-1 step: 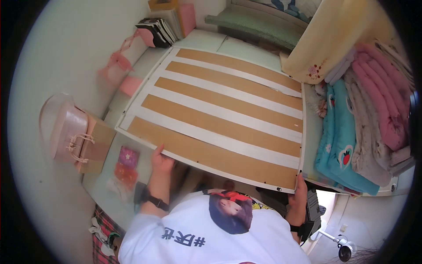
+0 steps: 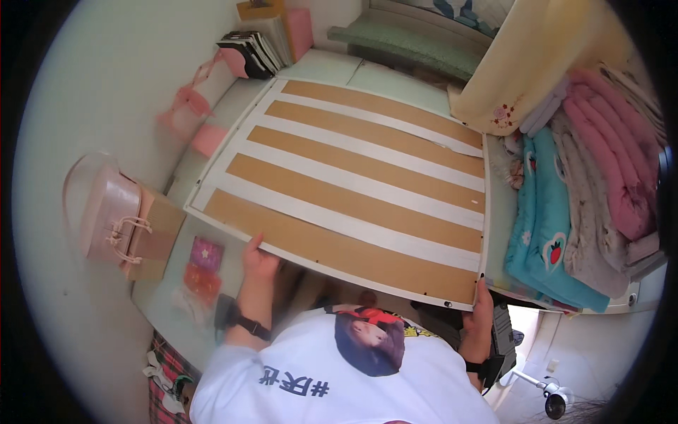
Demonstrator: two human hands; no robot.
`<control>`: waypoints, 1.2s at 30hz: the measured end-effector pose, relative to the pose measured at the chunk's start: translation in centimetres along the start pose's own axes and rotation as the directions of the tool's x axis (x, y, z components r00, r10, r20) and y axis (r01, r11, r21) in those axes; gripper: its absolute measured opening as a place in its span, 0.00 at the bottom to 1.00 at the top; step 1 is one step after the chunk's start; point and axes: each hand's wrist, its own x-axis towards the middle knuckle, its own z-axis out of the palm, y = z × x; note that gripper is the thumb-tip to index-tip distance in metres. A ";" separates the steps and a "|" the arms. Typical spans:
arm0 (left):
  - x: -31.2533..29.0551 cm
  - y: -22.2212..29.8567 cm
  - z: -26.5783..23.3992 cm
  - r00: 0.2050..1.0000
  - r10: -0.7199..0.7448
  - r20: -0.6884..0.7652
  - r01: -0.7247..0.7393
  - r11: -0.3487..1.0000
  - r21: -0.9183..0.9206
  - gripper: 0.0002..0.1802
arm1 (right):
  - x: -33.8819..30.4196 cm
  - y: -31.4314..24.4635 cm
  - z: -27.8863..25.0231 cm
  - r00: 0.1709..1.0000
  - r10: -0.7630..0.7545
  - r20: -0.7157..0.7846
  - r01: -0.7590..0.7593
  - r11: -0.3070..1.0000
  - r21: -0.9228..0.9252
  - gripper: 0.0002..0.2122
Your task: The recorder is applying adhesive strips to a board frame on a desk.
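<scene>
A large flat board (image 2: 360, 194) with a thin white frame lies in front of me, its brown face crossed by several white strips. My left hand (image 2: 260, 261) is closed on the near edge, left of its middle, with the thumb showing on top and the other fingers hidden beneath. At the near right corner, my right hand (image 2: 480, 311) grips the frame, thumb up along the side. Small dark fittings dot the rim near that corner. The near edge overhangs toward my white shirt, and the far part reaches over a pale surface.
Folded quilts, one turquoise (image 2: 540, 219) and one pink (image 2: 614, 148), are stacked on the right beside a cream curtain (image 2: 522, 63). A pink handbag (image 2: 113, 212) and a purple packet (image 2: 206, 253) sit at left. Books (image 2: 251, 53) stand at the far left, near a green padded ledge (image 2: 409, 49).
</scene>
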 end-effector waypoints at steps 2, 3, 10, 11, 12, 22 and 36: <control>-0.2 -0.1 0.5 1.000 -0.018 -0.010 0.018 1.000 -0.001 0.25 | -0.1 0.2 -0.3 0.998 0.006 -0.060 -0.004 1.000 0.024 0.15; -0.3 -0.2 0.7 0.999 -0.028 -0.031 0.028 1.000 -0.003 0.25 | 0.0 0.3 -0.6 0.998 -0.006 -0.065 0.008 0.999 0.031 0.15; -0.8 0.0 1.1 1.000 -0.019 0.015 0.018 0.998 0.067 0.26 | -0.5 -0.4 0.0 0.999 0.013 0.042 -0.018 0.992 0.122 0.15; -0.7 0.2 0.9 0.999 -0.041 0.014 0.041 0.999 0.024 0.26 | -0.6 -0.4 -0.1 0.999 0.026 0.038 -0.031 0.993 0.115 0.15; -0.5 0.3 0.7 0.998 -0.063 0.013 0.063 0.998 -0.020 0.25 | -0.6 -0.4 -0.2 0.999 0.019 0.041 -0.024 0.993 0.117 0.15; -1.5 2.0 2.4 0.989 0.003 0.149 0.008 0.997 -0.072 0.25 | -4.3 -4.1 3.8 0.995 -0.076 0.068 0.072 0.995 0.066 0.23; -1.3 7.1 18.6 0.605 0.284 0.744 -0.715 0.605 0.350 0.38 | -4.2 -14.9 6.5 0.682 -0.556 0.475 0.665 0.742 -0.087 0.37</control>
